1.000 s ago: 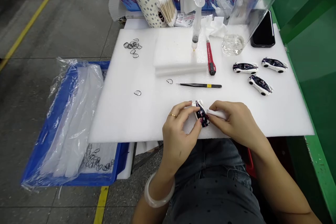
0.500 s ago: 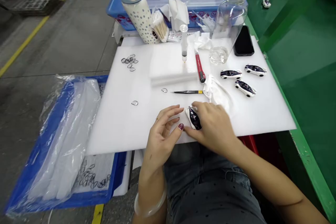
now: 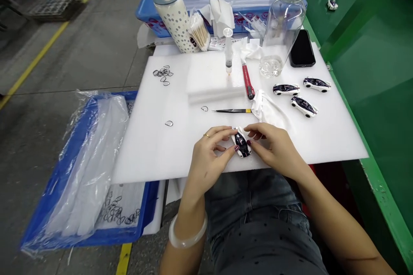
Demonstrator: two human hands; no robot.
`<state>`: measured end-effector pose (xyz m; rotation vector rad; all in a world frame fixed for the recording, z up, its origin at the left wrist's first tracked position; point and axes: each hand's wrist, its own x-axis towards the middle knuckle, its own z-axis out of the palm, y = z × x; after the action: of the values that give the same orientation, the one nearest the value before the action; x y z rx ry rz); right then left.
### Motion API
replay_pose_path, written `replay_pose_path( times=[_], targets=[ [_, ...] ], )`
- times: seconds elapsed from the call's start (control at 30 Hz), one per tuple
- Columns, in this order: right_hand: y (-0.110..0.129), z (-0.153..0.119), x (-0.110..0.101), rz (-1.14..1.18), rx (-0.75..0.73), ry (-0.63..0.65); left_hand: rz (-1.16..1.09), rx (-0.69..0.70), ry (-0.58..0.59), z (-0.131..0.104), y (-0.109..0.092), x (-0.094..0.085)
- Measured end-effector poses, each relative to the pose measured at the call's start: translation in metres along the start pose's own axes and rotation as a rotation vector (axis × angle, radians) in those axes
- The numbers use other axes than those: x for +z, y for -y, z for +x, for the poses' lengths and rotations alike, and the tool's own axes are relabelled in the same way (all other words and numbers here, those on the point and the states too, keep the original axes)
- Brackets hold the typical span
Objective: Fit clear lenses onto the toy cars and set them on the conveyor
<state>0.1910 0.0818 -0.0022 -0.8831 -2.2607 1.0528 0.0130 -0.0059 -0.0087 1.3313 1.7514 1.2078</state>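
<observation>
A small white and dark toy car (image 3: 242,145) lies on the white foam board (image 3: 145,150) near its front edge. My left hand (image 3: 213,154) grips its left side, the thumb low on the body and the fingertips at the far end. On the other side my right hand (image 3: 274,146) steadies the car with its thumb against the flank; its curled fingers are by the far end. Black tweezers (image 3: 232,111) lie beyond the hands, beside a crumpled white cloth (image 3: 269,109). Thin black loop-shaped parts (image 3: 169,123) are scattered on the left.
Several similar cars (image 3: 303,106) stand on the right. Farther back are a red cutter (image 3: 248,81), a syringe (image 3: 228,51), a clear bottle (image 3: 282,21), a phone (image 3: 302,49) and a dotted flask (image 3: 176,21). A blue tray (image 3: 142,223) sits lower left; a green metal wall (image 3: 380,73) rises right.
My left hand has moved right and come onto the toy car. My right hand has loosened its cover, so more of the car shows. The view has shifted slightly.
</observation>
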Motion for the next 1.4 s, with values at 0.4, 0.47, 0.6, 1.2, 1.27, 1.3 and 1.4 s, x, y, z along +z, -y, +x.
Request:
replay_pose_path(
  times=[0.4, 0.47, 0.6, 1.2, 1.27, 1.3, 1.4],
  targets=[
    [0.004, 0.003, 0.008, -0.09, 0.025, 0.001, -0.011, -0.015, -0.005, 0.001, -0.001, 0.0],
    [0.004, 0.003, 0.007, -0.097, 0.019, -0.001, -0.013, -0.011, 0.0, 0.0, 0.0, -0.001],
    [0.001, 0.0, -0.004, 0.11, 0.066, 0.048, -0.024, 0.009, 0.026, -0.002, -0.001, -0.003],
    [0.024, -0.004, 0.037, -0.569, -0.062, -0.144, -0.223, 0.08, -0.093, -0.018, 0.016, -0.011],
    [0.028, -0.005, 0.04, -0.642, -0.054, -0.142, -0.243, 0.075, -0.143, -0.019, 0.016, -0.009],
    [0.029, -0.005, 0.04, -0.665, -0.052, -0.133, -0.231, 0.07, -0.163, -0.019, 0.015, -0.008],
    [0.024, -0.012, 0.02, -0.625, -0.036, -0.136, -0.18, 0.052, -0.192, -0.021, 0.012, -0.006]
  ],
)
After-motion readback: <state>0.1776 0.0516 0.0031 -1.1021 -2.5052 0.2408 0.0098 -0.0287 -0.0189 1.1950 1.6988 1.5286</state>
